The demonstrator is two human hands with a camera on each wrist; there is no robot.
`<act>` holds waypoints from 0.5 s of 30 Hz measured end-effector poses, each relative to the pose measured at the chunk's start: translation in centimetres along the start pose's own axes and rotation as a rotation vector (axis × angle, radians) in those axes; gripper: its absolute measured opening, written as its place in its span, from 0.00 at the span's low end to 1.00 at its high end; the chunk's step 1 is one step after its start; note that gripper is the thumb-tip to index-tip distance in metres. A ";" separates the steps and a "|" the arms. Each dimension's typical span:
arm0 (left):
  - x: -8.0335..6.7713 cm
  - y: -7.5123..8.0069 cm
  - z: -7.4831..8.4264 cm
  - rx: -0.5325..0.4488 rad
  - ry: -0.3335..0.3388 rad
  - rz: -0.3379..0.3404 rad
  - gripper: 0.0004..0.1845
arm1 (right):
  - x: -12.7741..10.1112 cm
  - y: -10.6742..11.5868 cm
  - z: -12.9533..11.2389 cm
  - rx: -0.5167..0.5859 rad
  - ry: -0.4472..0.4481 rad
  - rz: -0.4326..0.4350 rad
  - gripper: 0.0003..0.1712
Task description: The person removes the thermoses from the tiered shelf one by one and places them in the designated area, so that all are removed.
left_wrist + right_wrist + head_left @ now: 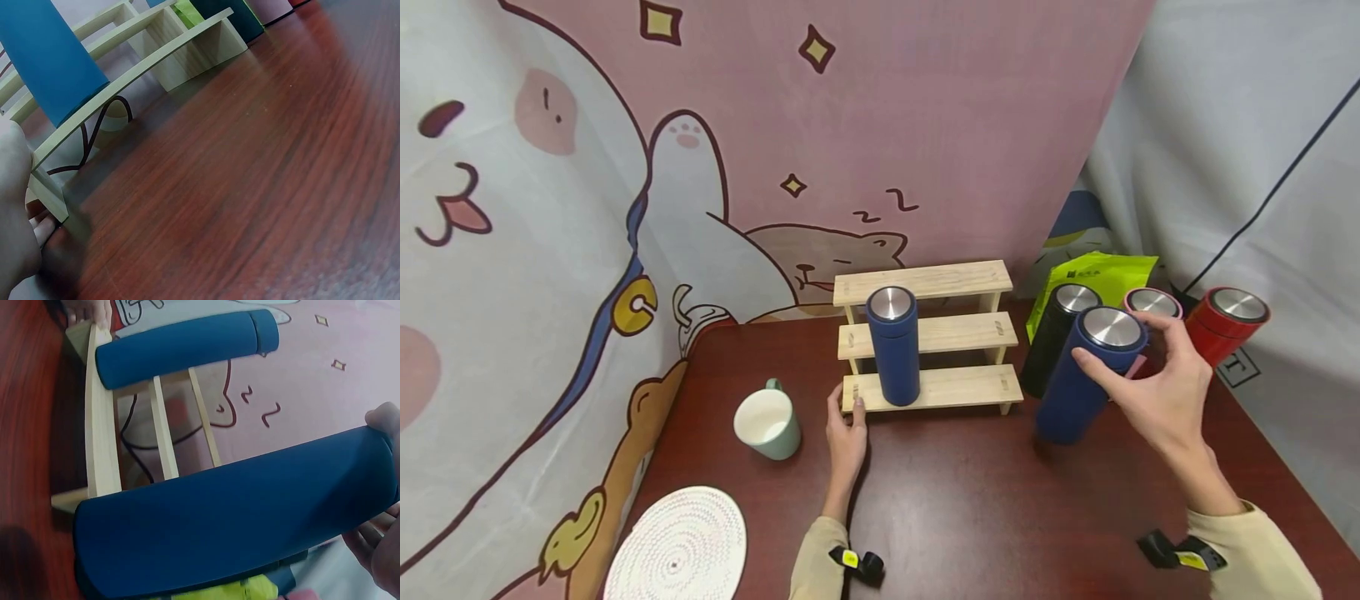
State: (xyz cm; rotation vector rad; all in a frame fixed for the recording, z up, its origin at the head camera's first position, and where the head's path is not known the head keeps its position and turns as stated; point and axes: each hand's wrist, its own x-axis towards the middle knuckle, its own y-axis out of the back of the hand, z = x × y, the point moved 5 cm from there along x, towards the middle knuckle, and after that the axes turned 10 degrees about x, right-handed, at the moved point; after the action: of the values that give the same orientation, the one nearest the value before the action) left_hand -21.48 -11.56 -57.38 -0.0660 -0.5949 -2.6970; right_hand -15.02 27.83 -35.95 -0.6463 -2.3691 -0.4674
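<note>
A tilted blue flask (1078, 387), with no lettering visible on it, is held above the table (955, 500) at the right. The right hand's (1172, 396) thumb and fingers are spread only as wide as its top, gripping it. The left hand (847, 442) pinches the left end of a wooden shelf's (958, 386) lowest step, where a second blue flask (898, 358) stands. Behind, a lime bag's (1097, 268) label is too small to read; the wall cloth (985, 125) shows two Zs.
</note>
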 end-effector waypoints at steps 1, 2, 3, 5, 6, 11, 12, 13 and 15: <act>0.0 0.0 0.1 -0.001 -0.001 -0.001 0.25 | 0.1 0.4 0.2 0.001 -0.003 0.008 0.41; 0.0 0.0 0.1 -0.001 -0.001 0.000 0.24 | 0.1 0.7 0.4 -0.002 -0.009 0.016 0.41; 0.1 0.0 0.1 -0.001 -0.002 0.001 0.25 | 0.1 1.1 0.6 -0.008 -0.020 0.025 0.41; 0.1 -0.1 0.1 -0.001 0.001 0.002 0.25 | 0.1 1.8 1.1 -0.030 -0.049 0.044 0.40; 0.0 -0.1 0.1 -0.003 0.001 0.004 0.25 | 0.1 2.2 1.3 -0.050 -0.068 0.052 0.40; -0.1 -0.1 -0.2 -0.006 0.000 0.010 0.24 | 0.0 4.1 2.6 -0.146 -0.194 0.094 0.38; 0.0 -0.1 -0.2 -0.006 0.001 0.010 0.24 | -0.1 4.4 3.0 -0.162 -0.221 0.099 0.38; 0.0 -0.1 -0.2 -0.006 0.001 0.010 0.24 | -0.1 4.8 3.3 -0.168 -0.242 0.109 0.38; 0.0 -0.1 -0.2 -0.004 0.000 0.009 0.25 | -0.1 5.6 3.8 -0.195 -0.281 0.125 0.39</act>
State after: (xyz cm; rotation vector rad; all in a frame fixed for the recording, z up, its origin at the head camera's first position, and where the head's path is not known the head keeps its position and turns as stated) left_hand -21.47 -11.56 -57.59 -0.0694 -0.5881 -2.6893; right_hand -13.69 34.17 -37.93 -1.0009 -2.5438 -0.5891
